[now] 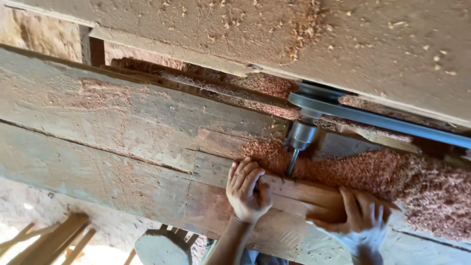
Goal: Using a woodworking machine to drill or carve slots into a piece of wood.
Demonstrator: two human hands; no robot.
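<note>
On near bench edge | left hand (248, 189) flat on wood strip (304, 194), gripping nothing | right hand (365, 216) clasps strip's right end | drill bit (293, 161) touches strip, shavings (417, 186) piled; hole depth unclear

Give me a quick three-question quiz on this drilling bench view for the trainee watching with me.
1. True or false: the left hand rests on the wooden piece close beside the drill bit.
2. What lies heaped on the bench to the right of the bit?
a) metal screws b) reddish wood shavings c) coiled rope
3. Which hand grips the wooden piece's end farther from the bit?

Key
1. True.
2. b, the reddish wood shavings.
3. The right hand.
</note>
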